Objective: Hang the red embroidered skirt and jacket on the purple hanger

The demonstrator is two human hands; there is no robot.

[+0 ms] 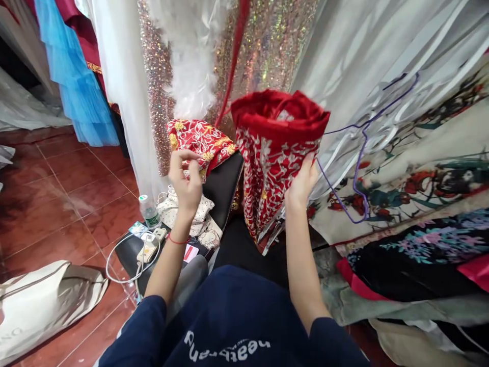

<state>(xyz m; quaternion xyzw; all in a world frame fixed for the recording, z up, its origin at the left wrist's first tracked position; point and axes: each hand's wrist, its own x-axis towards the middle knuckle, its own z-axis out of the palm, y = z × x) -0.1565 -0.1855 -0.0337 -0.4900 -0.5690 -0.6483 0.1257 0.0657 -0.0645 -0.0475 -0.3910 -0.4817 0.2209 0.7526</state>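
two bare hands, two red embroidered pieces, one bottle, one purple hanger

Just right of the bottle lies a cloth; farther right, a garment in the right hand, then a hanger. Left of the bottle, a bag lies on the floor.
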